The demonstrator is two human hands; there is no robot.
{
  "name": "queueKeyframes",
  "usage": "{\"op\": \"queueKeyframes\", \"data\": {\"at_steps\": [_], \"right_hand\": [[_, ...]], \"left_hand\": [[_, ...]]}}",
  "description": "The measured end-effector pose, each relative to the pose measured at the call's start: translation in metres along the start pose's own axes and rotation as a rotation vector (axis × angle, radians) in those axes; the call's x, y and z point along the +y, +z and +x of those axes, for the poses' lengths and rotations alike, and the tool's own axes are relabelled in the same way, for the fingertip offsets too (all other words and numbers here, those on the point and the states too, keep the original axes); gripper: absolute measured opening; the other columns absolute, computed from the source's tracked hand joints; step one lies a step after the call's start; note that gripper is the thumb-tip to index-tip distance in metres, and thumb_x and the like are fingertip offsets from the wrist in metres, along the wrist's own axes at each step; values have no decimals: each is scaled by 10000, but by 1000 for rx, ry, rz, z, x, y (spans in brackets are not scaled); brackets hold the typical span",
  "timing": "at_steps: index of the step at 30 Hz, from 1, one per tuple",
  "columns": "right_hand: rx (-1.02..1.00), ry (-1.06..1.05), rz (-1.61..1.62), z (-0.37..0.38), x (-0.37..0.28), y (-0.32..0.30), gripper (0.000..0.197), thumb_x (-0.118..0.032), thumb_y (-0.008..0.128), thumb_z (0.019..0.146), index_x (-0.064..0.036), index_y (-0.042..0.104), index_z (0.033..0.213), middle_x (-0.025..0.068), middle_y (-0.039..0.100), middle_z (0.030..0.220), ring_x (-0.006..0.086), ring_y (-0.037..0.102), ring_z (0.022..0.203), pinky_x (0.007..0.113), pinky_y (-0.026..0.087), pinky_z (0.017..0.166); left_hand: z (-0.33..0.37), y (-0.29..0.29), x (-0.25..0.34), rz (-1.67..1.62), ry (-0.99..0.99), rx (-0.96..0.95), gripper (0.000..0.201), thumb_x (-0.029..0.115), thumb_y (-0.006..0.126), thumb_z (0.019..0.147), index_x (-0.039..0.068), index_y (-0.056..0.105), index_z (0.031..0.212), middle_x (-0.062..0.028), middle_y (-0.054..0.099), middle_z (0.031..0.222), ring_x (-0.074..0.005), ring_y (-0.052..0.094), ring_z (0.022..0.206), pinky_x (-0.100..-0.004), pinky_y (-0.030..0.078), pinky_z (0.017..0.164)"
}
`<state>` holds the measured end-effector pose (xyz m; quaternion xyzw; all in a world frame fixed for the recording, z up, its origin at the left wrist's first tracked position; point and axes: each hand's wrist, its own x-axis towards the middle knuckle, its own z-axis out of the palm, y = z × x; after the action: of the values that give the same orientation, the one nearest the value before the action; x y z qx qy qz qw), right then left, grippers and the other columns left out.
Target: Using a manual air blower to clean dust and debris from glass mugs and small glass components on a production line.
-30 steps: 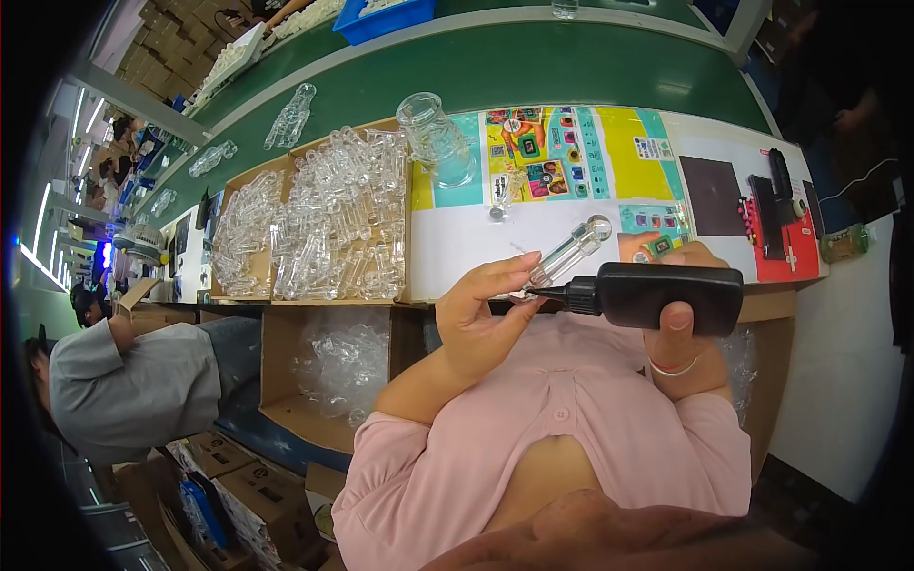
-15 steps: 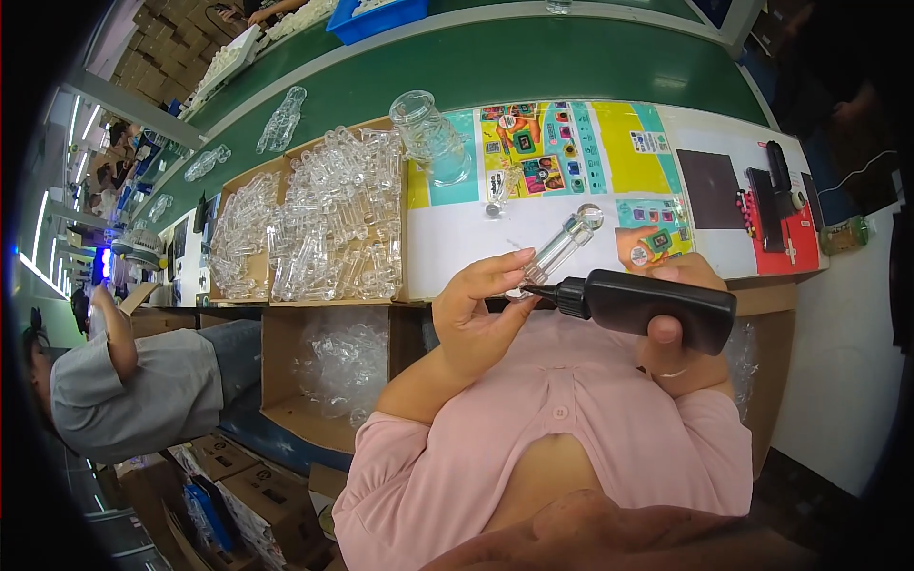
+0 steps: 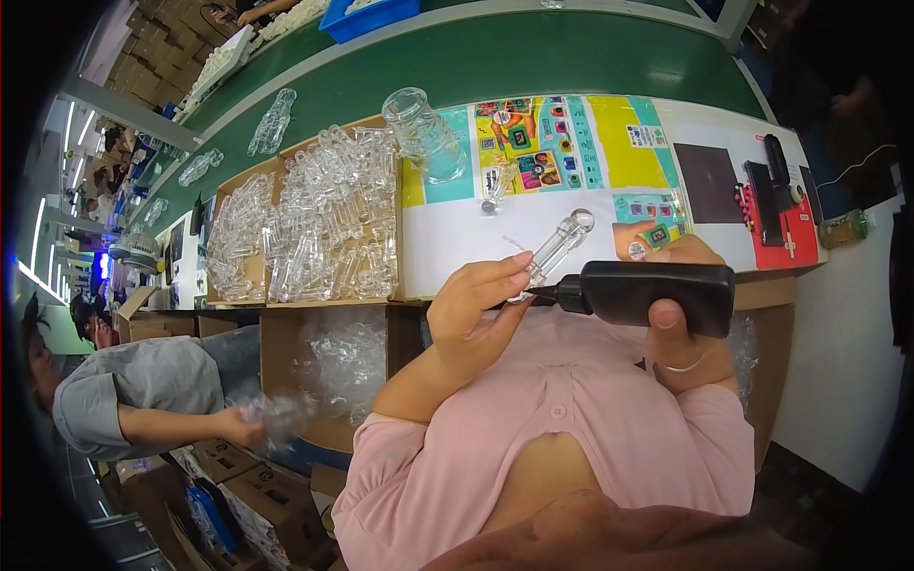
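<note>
Between the thumb and fingers of my left hand [image 3: 481, 309] is a clear plastic tube-shaped piece [image 3: 560, 246] with a round ball at its far end. My right hand [image 3: 681, 324] grips a black squeeze bottle [image 3: 657, 293], held on its side. Its narrow nozzle points left and meets the near end of the clear piece by my left fingertips; the exact contact is too small to make out. Beyond my hands, a small clear part [image 3: 493, 190] stands on the white and printed sheet. Farther back is a clear textured jar [image 3: 424, 135].
A divided cardboard box [image 3: 400, 228] full of clear pieces stands left of my hands. Below it is an open carton [image 3: 276, 376] with clear plastic. At right lie a phone [image 3: 764, 202] and a red sheet [image 3: 804, 233]. A co-worker in grey [image 3: 152, 385] is at far left.
My hands keep their hold, and the bottle has turned slightly toward level. The co-worker's arm has come down and now holds something clear and blurred beside the open carton.
</note>
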<state>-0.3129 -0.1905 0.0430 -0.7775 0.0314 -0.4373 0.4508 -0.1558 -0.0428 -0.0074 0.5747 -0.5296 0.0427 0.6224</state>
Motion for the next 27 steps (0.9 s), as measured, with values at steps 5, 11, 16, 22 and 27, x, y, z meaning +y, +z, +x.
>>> {"op": "queueKeyframes", "data": {"at_steps": [5,11,16,22,27], "right_hand": [[-206,-234,-210,10,-11,-6,316,-97,660,741,19,533,1006,121,598,831,251,591,683,317,464,603],[-325,-377,13,10,-4,0,459,-125,745,666,61,514,1016,171,602,822,226,586,569,277,458,488],[-258,-613,-84,6,-3,3,336,-49,655,683,88,528,963,225,592,845,233,574,595,286,450,484],[-295,-580,-50,4,-7,-5,413,-130,691,706,48,487,1018,206,569,910,240,576,651,315,463,541],[-281,-393,99,1,-11,-8,504,-182,720,701,-8,461,1096,173,560,983,255,584,769,348,470,648]], "left_hand": [[4,-2,3,106,52,-23,365,-112,692,568,19,609,898,-144,636,971,-238,615,750,-279,487,643],[3,-4,4,121,24,-71,379,-132,660,598,0,596,947,-166,618,997,-235,598,845,-296,474,743],[0,-4,5,-90,-181,-104,340,-113,649,657,-21,587,978,-169,601,1034,-260,575,981,-325,452,846],[-2,-5,10,-450,-401,-110,374,-93,638,702,-23,516,1048,-192,572,1078,-272,565,1009,-353,451,880],[-2,-7,10,-728,-552,-96,370,-109,610,736,-4,448,1051,-215,548,1106,-234,547,1037,-319,452,882]]}}
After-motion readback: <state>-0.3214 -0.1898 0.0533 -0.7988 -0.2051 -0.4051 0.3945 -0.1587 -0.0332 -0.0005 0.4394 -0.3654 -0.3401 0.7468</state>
